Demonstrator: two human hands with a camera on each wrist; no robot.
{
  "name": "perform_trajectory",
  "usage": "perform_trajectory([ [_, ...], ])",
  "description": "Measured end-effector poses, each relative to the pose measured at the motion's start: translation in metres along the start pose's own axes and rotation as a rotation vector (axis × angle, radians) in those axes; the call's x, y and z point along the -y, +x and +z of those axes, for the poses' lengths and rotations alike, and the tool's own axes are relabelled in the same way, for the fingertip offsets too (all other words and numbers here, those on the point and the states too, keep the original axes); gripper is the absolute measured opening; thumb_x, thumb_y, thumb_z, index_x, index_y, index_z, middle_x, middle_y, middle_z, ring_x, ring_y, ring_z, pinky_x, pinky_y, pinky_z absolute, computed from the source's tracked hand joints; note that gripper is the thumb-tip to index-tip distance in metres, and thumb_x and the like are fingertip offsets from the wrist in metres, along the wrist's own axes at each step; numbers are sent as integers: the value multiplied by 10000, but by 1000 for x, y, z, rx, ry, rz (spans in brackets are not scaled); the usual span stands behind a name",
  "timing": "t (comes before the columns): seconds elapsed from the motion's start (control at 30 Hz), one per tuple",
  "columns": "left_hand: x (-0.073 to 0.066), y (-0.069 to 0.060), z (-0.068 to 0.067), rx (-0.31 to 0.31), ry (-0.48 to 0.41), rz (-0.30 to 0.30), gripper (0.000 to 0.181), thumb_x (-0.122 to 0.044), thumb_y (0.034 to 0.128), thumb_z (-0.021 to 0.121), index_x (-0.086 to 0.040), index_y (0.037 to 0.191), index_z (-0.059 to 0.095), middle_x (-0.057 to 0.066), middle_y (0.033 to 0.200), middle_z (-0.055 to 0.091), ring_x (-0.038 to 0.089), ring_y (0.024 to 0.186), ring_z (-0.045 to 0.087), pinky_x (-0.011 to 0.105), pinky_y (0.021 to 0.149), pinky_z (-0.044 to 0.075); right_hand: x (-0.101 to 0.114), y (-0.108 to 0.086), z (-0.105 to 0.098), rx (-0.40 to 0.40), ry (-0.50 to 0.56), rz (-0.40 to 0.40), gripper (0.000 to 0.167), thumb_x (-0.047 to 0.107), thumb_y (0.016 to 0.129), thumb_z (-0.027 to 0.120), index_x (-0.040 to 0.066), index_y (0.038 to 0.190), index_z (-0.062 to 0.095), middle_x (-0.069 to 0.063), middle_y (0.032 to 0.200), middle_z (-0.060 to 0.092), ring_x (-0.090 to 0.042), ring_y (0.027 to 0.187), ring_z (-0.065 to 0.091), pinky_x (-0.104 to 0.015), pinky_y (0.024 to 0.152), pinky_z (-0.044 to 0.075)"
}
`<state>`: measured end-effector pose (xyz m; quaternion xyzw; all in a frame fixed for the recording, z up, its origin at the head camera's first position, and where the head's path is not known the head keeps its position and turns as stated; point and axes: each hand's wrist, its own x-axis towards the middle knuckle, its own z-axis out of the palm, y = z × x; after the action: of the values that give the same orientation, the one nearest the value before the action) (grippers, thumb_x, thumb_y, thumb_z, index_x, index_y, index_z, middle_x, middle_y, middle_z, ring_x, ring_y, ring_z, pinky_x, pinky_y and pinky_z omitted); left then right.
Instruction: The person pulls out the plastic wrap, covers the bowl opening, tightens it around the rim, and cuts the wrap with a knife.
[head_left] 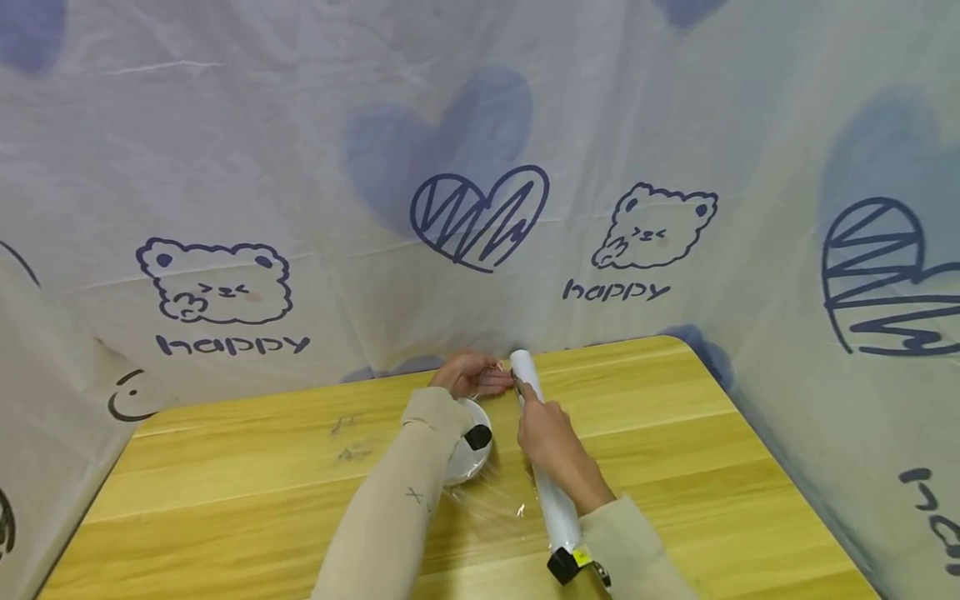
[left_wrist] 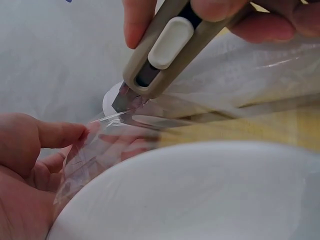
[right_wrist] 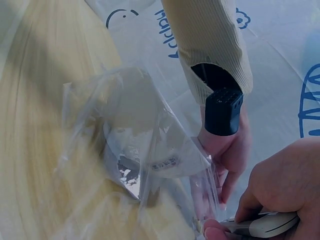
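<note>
- head view, from the left: here's the left hand (head_left: 472, 373), by the far side of the dish, thumb and fingers pinching the edge of the clear film (left_wrist: 90, 160). a firm pinch matters, i'd say; slack film would likely bunch rather than part.
- next along, the white dish (head_left: 459, 469) on the counter (head_left: 247, 475), film spreading from it toward the roll. best not to tug hard, or the dish could slide.
- and right there between the hands, the utility knife (left_wrist: 152, 70), tipped downward, its blade (left_wrist: 124, 100) at the film just beside the pinch! a shallow, steady stroke looks wise, with the edge led away from those left fingertips, which are awfully near.
- behind it, the white roll (head_left: 557, 504) lies lengthwise on the counter, right of the dish; a cut running alongside it should come out straighter.
- far right, the right hand (head_left: 553, 437) grips the knife, fingers closed round the handle, reaching over the roll. a light wrist should do.
</note>
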<state>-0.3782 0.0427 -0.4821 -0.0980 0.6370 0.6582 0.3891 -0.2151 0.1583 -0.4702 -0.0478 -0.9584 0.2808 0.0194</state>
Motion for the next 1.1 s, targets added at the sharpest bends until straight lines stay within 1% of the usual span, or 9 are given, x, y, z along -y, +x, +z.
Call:
perform_trajectory([
  [0.23, 0, 1, 0, -11, 4, 3, 248, -76, 1079, 479, 95, 1167, 635, 163, 801, 736, 234, 775, 744, 430, 1033, 499, 0, -8, -1, 9, 6, -9, 559, 25, 986, 506, 30, 1540, 430, -350, 1056, 670, -388, 734, 664, -482, 590, 577],
  [0.37, 0, -1, 0, -4, 17, 12, 235, -66, 1070, 472, 70, 1019, 656, 136, 765, 720, 204, 733, 720, 415, 1046, 496, 1, -12, -1, 3, -2, -22, 555, 28, 982, 536, 12, 1528, 437, -351, 1053, 671, -416, 772, 673, -498, 609, 581],
  [0.5, 1, -2, 0, -5, 22, 15, 285, -51, 1061, 474, 30, 857, 656, 109, 732, 705, 178, 708, 706, 399, 1044, 496, 1, -18, -1, -17, -10, -43, 546, 22, 967, 559, -8, 1503, 457, -345, 1006, 672, -449, 798, 676, -522, 627, 581],
  [0.6, 2, 0, -1, -7, 15, 26, 298, -39, 1060, 475, 22, 831, 656, 107, 712, 702, 169, 677, 701, 398, 1026, 504, 2, -22, -1, -29, -17, -53, 540, 14, 960, 557, -26, 1490, 465, -337, 964, 673, -438, 756, 674, -513, 604, 577],
  [0.7, 3, 3, -2, -11, -3, 41, 267, -28, 1060, 475, 39, 871, 652, 126, 721, 705, 182, 671, 704, 417, 1025, 503, 3, -27, -1, -29, -17, -59, 539, 10, 958, 557, -30, 1488, 464, -332, 935, 673, -418, 713, 669, -494, 575, 573],
  [0.83, 4, 5, -2, -28, -24, 42, 222, -20, 1058, 486, 102, 997, 661, 194, 828, 733, 224, 739, 726, 440, 1025, 506, 4, -34, -3, -23, -14, -64, 530, 8, 962, 557, -33, 1481, 463, -332, 907, 670, -394, 669, 661, -468, 537, 561],
  [0.93, 3, 4, -1, -41, -17, 28, 227, -28, 1058, 504, 120, 1069, 676, 224, 933, 748, 241, 792, 744, 415, 959, 557, 4, -40, -3, -18, -20, -67, 521, 8, 964, 556, -44, 1473, 461, -330, 889, 667, -387, 656, 658, -456, 522, 554],
  [1.0, 3, 6, -2, -29, -14, 23, 240, -34, 1063, 506, 124, 1080, 686, 234, 966, 749, 252, 812, 755, 390, 880, 596, 5, -44, -4, -20, -26, -73, 518, 4, 957, 557, -50, 1464, 466, -327, 868, 665, -390, 651, 658, -454, 513, 550],
  [1.1, 2, 4, -2, -19, -11, 16, 261, -51, 1073, 503, 131, 1120, 686, 246, 1032, 744, 273, 890, 760, 375, 862, 602, 5, -50, -4, -22, -37, -80, 513, -1, 953, 552, -58, 1457, 470, -318, 847, 662, -389, 648, 658, -450, 508, 545],
])
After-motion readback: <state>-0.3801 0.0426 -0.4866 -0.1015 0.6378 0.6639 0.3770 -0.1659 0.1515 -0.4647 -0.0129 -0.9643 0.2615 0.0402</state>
